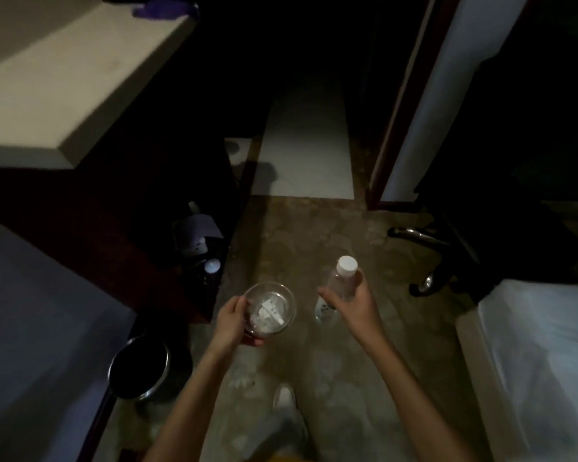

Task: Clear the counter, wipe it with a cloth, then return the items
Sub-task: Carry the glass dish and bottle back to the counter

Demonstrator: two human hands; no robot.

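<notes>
My left hand (231,323) grips a round clear glass dish (270,308) by its left rim; small white packets lie inside it. My right hand (351,303) holds a clear plastic bottle (339,285) with a white cap, tilted up to the right. Both are carried over the brown carpet in front of me. The pale beige counter (47,78) sits at the upper left, and a purple cloth (162,8) lies at its far end.
A dark round bin (141,365) stands on the floor at lower left beside a dark wooden cabinet (121,255). Bottles and a box (197,235) sit low beside the cabinet. White bedding (541,355) is at right, a chair base (421,261) beyond it. My shoe (284,396) shows below.
</notes>
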